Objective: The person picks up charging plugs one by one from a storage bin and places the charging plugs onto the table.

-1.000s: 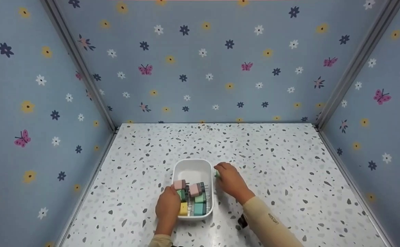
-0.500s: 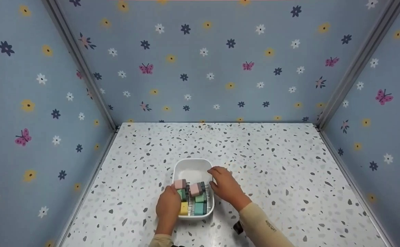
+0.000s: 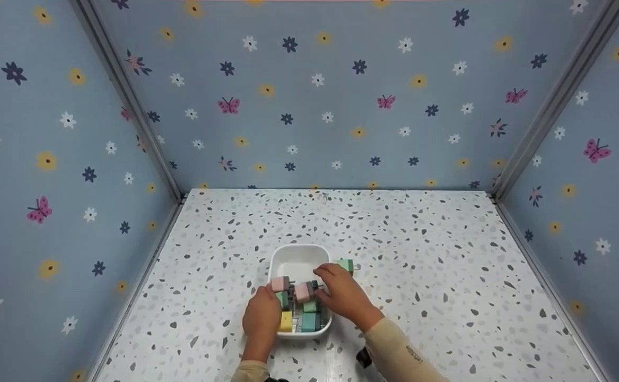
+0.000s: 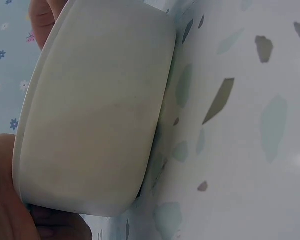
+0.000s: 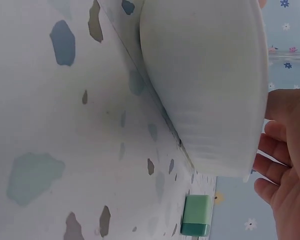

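Note:
A white plastic bin (image 3: 300, 254) holds several two-tone wall chargers with metal prongs. My left hand (image 3: 261, 313) grips the bin's left rim, and the left wrist view shows its fingers at the bin wall (image 4: 95, 110). Inside, a pink charger (image 3: 279, 284) lies by the left fingertips, above a yellow one (image 3: 286, 321). My right hand (image 3: 345, 292) reaches over the right rim, its thumb and forefinger apart beside another pink charger (image 3: 304, 292). A teal charger (image 3: 309, 321) lies lower in the bin. In the right wrist view the right fingertips are hidden behind the bin wall.
A green charger (image 3: 345, 266) lies on the speckled table (image 3: 420, 239), just right of the bin. Some small dark object (image 3: 364, 357) sits beside the right sleeve. Flowered blue panels (image 3: 309, 106) rise at the back and both sides.
My right hand has moved left from beside the bin to over its right side. The green charger that was under its fingers now lies on the table. My left hand stays at the rim.

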The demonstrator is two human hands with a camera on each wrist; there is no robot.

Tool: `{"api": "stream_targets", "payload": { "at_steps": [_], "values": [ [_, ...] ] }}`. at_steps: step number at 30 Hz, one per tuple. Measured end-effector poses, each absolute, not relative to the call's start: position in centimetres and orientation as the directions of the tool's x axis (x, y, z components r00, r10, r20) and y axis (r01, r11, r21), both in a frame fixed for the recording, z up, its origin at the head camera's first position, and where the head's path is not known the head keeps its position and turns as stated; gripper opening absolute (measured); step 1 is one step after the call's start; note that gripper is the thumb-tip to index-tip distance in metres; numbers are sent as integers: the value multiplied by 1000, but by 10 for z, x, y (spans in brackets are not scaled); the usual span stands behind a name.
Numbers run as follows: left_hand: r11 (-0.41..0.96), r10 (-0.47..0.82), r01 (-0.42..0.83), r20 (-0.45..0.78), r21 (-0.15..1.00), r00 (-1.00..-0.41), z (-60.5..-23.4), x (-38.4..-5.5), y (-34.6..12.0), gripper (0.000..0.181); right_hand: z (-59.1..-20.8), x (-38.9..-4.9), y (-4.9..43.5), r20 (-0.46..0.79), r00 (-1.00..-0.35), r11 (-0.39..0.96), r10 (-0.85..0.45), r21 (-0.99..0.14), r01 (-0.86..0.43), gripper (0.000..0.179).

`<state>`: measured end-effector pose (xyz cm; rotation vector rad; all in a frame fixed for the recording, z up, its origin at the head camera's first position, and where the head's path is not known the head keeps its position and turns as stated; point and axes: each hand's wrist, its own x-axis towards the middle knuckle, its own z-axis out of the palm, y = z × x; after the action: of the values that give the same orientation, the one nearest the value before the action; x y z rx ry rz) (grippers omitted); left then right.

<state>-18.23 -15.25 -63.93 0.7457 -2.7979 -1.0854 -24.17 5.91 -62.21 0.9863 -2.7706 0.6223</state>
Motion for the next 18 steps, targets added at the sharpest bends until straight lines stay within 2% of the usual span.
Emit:
{"api": "stream_targets", "payload": {
  "at_steps": [8, 18],
  "values": [
    [645, -464, -415, -103, 641, -880, -641, -182, -151, 43, -626, -238, 53, 259, -750, 689, -608, -298, -661, 51],
    [647, -466, -413, -96, 641, -880, -641, -182, -152, 44, -629, -237, 44, 212, -763, 705, -611, -292, -646, 56]
  ]
}}
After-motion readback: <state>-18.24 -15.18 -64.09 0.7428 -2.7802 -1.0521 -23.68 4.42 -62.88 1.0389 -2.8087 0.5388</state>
